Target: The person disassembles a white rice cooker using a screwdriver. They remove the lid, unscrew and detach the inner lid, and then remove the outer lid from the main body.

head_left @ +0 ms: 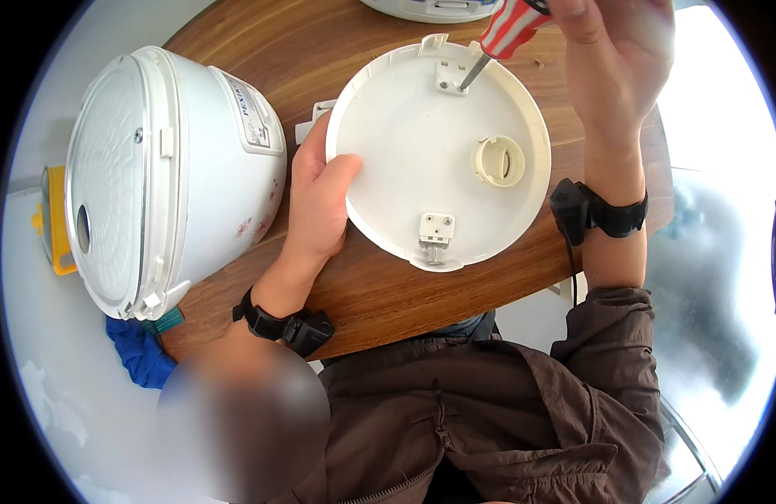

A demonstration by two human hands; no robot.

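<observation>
My left hand (pixel 319 193) grips the left rim of a round white plastic lid cover (pixel 413 155), thumb on its hollow inner side and fingers underneath. At the upper right, my right hand (pixel 615 76) is closed round the red-and-white striped handle of a screwdriver (pixel 510 32). The screwdriver's tip meets a screw in the small white bracket (pixel 452 77) near the cover's far edge. A second bracket (pixel 437 227) with a screw and a metal piece sits near the closest edge. On the cover's right side stands a cream round collar (pixel 500 161).
A white rice cooker (pixel 224 151) occupies the left of the wooden table (pixel 371 307). Another white appliance (pixel 430 8) shows at the far edge. One small screw (pixel 539 64) lies right of the cover. Blue cloth (pixel 142 353) and a yellow-framed object (pixel 62 223) are at the left.
</observation>
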